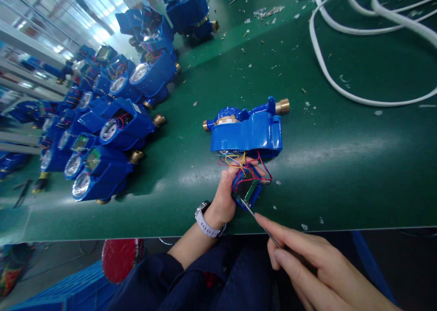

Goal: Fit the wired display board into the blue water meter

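Your right hand [316,263] pinches a slim metal tool [251,211], its tip ahead of the fingertips at a circuit board [251,191]. Your left hand [225,195] curls its fingers around the board's blue casing [258,197]; just beyond them, wires [244,159] reach the blue meter [246,134].

Background [102,34], 10 to 11 o'clock: brightest area, whitish patches burnt out, the light apparently entering there.
Green tabletop [341,192]: well lit, a broad soft glare at 3 o'clock, a fainter one at 8.
Blue housing [246,135], centre: fairly crisp, small white highlights on its glossy side.
Circuit board [251,191], just below centre: dark, fine detail too small to read.
Row of meters [109,170], 9 to 10 o'clock: blurred, stretched toward the edge.
Dark clothing [246,274], 6 o'clock: dim, folds barely distinguishable.
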Motion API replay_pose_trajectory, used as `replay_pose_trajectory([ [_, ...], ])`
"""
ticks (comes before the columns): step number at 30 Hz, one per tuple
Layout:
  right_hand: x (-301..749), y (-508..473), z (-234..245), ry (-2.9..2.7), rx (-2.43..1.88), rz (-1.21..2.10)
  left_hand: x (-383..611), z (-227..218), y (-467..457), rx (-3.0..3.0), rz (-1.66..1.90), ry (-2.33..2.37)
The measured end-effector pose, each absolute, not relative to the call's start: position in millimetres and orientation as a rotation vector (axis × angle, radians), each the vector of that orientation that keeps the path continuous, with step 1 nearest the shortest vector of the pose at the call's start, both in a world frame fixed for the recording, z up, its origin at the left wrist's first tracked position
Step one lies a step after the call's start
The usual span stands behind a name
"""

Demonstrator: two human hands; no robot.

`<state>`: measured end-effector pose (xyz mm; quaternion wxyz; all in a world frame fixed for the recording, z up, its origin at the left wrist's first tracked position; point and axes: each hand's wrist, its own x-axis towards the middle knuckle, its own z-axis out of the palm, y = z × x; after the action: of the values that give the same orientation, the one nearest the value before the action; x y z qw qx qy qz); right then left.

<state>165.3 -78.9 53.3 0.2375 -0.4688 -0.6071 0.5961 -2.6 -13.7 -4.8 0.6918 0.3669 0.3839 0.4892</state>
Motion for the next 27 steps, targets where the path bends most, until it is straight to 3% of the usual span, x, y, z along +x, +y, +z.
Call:
replay_pose_trajectory([
  [9, 169.3, -79.0, 52.2, -1.752, -1.275, 1.533, -2.3, -5.6, -13.2, 0.799, 1.102, 0.811],
  [27, 160.9, -84.2, 49.3, -1.315, -1.367, 1.859, -1.8, -11.3, -14.1, 0.969, 1.158, 0.868],
])
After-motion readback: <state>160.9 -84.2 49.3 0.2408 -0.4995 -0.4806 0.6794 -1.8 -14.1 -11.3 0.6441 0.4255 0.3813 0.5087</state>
